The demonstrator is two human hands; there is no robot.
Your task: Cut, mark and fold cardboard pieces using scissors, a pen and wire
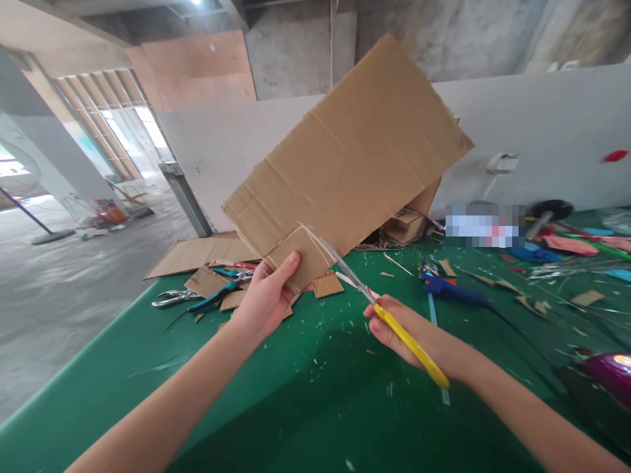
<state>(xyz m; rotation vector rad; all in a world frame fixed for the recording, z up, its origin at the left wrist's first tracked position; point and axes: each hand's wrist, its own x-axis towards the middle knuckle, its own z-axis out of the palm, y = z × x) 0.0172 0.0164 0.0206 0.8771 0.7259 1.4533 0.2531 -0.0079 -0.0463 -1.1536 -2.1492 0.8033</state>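
A large brown cardboard sheet is held up at a slant above the table. My left hand grips its lower edge, thumb on the front, fingers hidden behind. Under the thumb lies a smaller square cardboard piece; whether it is separate or part of the sheet I cannot tell. Scissors with yellow handles are in my right hand, which is closed around them. Their blades are at the cardboard's lower edge, pointing up and left beside the square piece.
The green table bears cardboard scraps. Pliers lie left, a blue glue gun with a cord right. At the right edge sits a shiny purple object. A cardboard construction stands behind the sheet, near the white wall panel.
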